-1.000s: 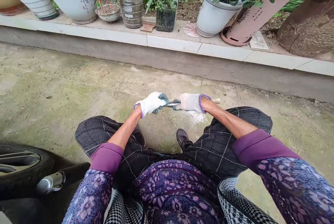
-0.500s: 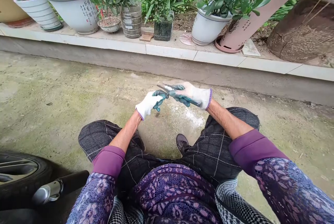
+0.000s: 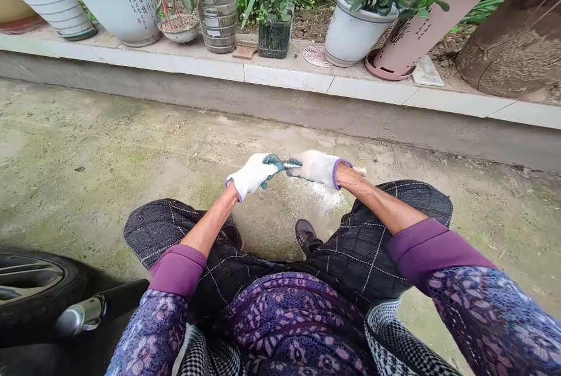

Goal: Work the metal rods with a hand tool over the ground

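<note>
Both hands wear white knit gloves with dark green coated fingers and purple cuffs, and they meet fingertip to fingertip above the ground. My left hand (image 3: 258,172) is closed around a small dark thing, mostly hidden in its fingers. My right hand (image 3: 318,166) is closed on what looks like a brush; a pale handle end (image 3: 360,171) pokes out beyond its wrist. Between the two hands shows a short strip of white bristles (image 3: 291,165). White powder (image 3: 328,197) is scattered on the concrete below my right hand.
Along a tiled ledge (image 3: 284,79) ahead stand several potted plants, among them a white pot (image 3: 357,34) and a dark square container (image 3: 274,40). A vehicle wheel (image 3: 35,288) and a metal-tipped pipe (image 3: 81,314) are close by at lower left. My knees are spread on either side.
My right hand has turned and slid slightly down, its palm side no longer showing. The dark pointed piece seen sticking up between the hands is now out of sight. My left hand stays nearly in place.
</note>
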Action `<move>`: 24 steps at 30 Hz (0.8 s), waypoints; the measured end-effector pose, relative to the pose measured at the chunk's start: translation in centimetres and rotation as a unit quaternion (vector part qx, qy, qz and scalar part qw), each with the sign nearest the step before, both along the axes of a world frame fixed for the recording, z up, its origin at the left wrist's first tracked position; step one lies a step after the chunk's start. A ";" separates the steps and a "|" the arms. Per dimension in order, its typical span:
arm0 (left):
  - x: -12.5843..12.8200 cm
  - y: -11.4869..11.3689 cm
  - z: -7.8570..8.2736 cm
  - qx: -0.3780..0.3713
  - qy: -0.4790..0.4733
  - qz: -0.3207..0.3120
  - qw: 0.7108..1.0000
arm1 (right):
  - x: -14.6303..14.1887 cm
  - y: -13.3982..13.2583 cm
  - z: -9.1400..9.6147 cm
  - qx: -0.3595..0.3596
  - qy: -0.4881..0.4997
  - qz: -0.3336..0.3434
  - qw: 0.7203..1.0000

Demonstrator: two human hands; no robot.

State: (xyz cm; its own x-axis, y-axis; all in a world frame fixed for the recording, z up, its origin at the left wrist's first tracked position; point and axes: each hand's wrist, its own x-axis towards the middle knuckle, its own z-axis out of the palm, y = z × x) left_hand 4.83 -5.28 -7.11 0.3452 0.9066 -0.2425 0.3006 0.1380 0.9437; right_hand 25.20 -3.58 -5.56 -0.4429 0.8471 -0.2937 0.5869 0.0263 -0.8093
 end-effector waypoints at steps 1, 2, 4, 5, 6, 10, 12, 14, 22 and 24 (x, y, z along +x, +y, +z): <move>0.1 0.0 -0.1 -0.009 -0.021 0.015 1.000 | -0.1 0.3 0.0 0.014 -0.013 -0.005 1.000; 0.1 0.1 -0.2 -0.019 -0.042 0.032 0.998 | -0.2 0.6 0.1 0.028 -0.025 -0.010 0.999; 0.0 0.2 -0.3 -0.036 -0.085 0.065 0.994 | -0.6 1.2 0.3 0.058 -0.043 -0.020 0.997; 0.0 0.3 -0.4 -0.044 -0.104 0.075 0.991 | -0.8 1.4 0.5 0.076 -0.051 -0.024 0.996; 0.0 0.4 -0.4 -0.051 -0.120 0.082 0.988 | -1.1 1.6 0.7 0.094 -0.060 -0.025 0.993; 0.1 0.4 -0.3 -0.050 -0.141 0.118 0.982 | -2.1 1.2 2.1 0.075 -0.062 -0.037 0.995; 0.0 0.3 0.1 -0.042 -0.150 0.129 0.979 | -2.2 0.6 2.8 -0.008 -0.001 -0.049 0.999; -0.2 0.0 0.8 -0.035 -0.180 0.110 0.977 | -2.1 0.1 3.2 -0.089 0.097 -0.044 0.990; -1.4 0.0 2.1 -0.031 -0.237 0.078 0.968 | -2.9 -0.2 2.7 -0.142 0.205 0.037 0.968; -1.3 0.4 1.7 -0.016 -0.216 0.135 0.967 | -3.8 0.2 2.1 -0.048 0.153 -0.009 0.987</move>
